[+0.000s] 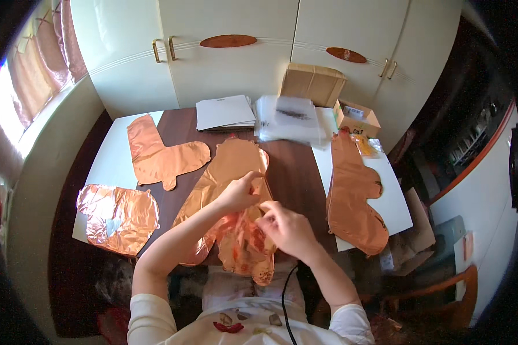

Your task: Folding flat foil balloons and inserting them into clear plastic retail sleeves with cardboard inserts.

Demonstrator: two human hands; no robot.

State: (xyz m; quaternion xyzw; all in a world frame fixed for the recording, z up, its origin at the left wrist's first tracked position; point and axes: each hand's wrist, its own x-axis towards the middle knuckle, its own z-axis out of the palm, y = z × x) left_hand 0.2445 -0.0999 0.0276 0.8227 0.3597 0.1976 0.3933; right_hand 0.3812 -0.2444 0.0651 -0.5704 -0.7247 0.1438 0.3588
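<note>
A flat copper-coloured foil balloon [230,158] lies on the table in front of me. On its near part a crumpled, shinier foil piece [244,247] with reddish and pale patches hangs over the table's front edge. My left hand [240,193] is above the balloon's middle, its fingers curled together; what they hold, if anything, is too small to make out. Just to its right and nearer to me is my right hand [288,227], with bent fingers and thumb drawn in at the crumpled foil. Whether it pinches the foil is hidden.
More flat copper foil balloons lie at the left [167,155], near left [121,218] and right [354,195]. White sheets [224,112], a stack of clear plastic bags [290,121], a small open box [357,118] and a cardboard box [311,80] stand along the back. A cable [286,299] hangs before me.
</note>
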